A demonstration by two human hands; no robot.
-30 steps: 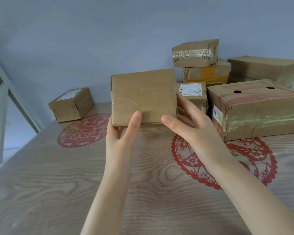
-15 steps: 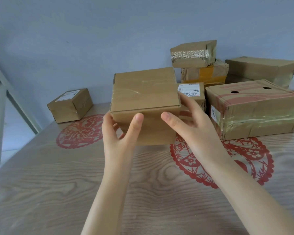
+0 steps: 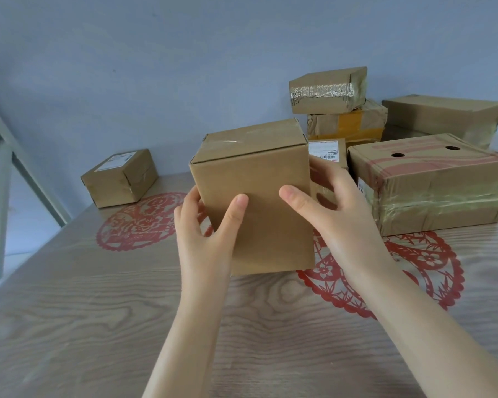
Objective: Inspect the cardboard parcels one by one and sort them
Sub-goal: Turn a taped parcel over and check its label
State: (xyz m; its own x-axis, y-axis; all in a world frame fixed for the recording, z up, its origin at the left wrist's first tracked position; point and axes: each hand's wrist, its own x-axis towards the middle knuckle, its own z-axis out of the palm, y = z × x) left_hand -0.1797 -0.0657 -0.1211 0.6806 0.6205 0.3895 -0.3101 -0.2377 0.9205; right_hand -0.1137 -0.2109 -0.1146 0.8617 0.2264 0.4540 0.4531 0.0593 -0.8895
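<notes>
Tipping further than half a second ago, the plain parcel (image 3: pixel 253 196) now shows a tall face, taped end up. The left hand (image 3: pixel 204 234) and right hand (image 3: pixel 337 222) clamp its sides above the table (image 3: pixel 98 326). Other parcels (image 3: pixel 431 179) sit at two o'clock, and a labelled parcel (image 3: pixel 118 179) at ten.

A taped parcel (image 3: pixel 253 202) is held upright at centre; a labelled parcel (image 3: pixel 118 179) sits far left; a pile of parcels (image 3: pixel 431 179) stands right.

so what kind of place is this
Likely a small parcel-sorting room, not a big warehouse: taped parcels stacked on a wood-grain table with red paper cutouts, against a plain wall.
</notes>
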